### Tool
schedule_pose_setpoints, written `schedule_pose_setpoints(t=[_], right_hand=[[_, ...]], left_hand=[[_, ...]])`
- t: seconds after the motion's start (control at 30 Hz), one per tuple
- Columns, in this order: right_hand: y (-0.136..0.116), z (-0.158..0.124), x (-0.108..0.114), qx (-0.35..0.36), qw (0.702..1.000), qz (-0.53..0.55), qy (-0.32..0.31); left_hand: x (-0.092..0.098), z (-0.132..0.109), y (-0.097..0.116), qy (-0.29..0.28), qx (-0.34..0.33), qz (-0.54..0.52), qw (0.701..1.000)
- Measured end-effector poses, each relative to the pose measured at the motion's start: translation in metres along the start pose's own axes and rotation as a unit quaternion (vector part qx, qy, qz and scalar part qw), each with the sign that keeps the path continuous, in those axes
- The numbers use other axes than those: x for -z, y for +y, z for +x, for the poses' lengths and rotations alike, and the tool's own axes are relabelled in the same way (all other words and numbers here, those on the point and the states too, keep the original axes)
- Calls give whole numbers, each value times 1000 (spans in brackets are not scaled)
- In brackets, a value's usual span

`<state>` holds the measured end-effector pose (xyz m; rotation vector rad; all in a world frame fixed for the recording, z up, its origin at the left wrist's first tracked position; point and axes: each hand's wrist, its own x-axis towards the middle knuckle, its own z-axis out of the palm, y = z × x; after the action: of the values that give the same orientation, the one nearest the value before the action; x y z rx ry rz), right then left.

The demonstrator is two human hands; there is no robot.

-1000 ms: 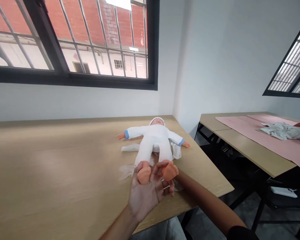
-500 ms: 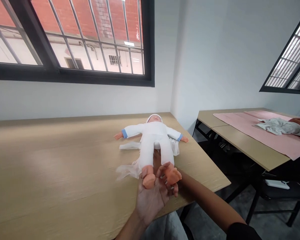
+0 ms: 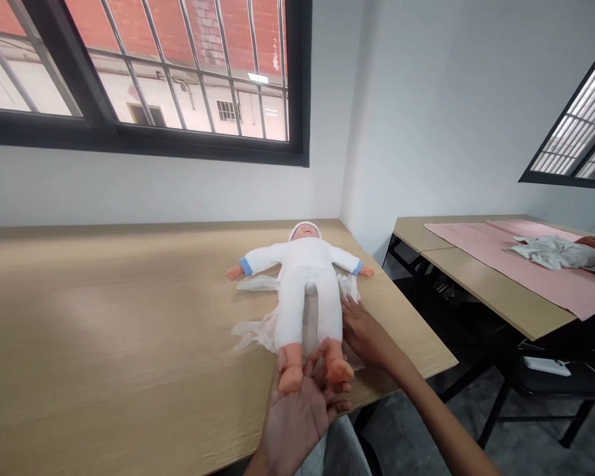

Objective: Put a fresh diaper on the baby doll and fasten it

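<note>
A baby doll [image 3: 305, 277] in a white suit and cap lies face up on the wooden table [image 3: 104, 311], arms spread, on a thin white cloth [image 3: 255, 328]. My left hand [image 3: 300, 410] is closed around the doll's two bare feet, holding them just above the table's near edge. My right hand [image 3: 364, 334] lies beside the doll's leg on the right, fingers stretched out flat on the cloth and the table.
A second table [image 3: 480, 281] to the right carries a pink sheet [image 3: 525, 264] with another doll [image 3: 570, 252] in grey clothes. A gap with dark table legs separates the two. A barred window [image 3: 143, 73] runs along the wall behind.
My right hand has come out from under the doll's legs and now rests flat at the doll's right side. The left hand keeps hold of the feet, slightly lower.
</note>
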<state>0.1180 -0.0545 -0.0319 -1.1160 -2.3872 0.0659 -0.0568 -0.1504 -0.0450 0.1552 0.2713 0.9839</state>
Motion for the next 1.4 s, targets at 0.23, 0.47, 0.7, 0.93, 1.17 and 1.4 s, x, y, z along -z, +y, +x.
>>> schedule_pose_setpoints(t=[0.23, 0.47, 0.7, 0.93, 1.17, 1.4], right_hand=[[-18, -9, 12, -26, 995, 42, 92], [-46, -1, 14, 93, 988, 122, 23], [-43, 8, 10, 91, 985, 133, -63], [-45, 22, 7, 90, 984, 92, -126], [-28, 23, 13, 113, 985, 39, -125], [2, 17, 25, 83, 984, 9, -159]], left_hand=[[12, -11, -14, -9, -40, 6, 999], [26, -15, -23, -132, -46, 61, 988], [-3, -55, -18, -147, -108, 470, 864], [-16, -20, 40, 185, -412, 802, 391], [-16, -3, 71, 213, -220, 815, 491], [-23, -8, 117, 155, -158, 774, 593]])
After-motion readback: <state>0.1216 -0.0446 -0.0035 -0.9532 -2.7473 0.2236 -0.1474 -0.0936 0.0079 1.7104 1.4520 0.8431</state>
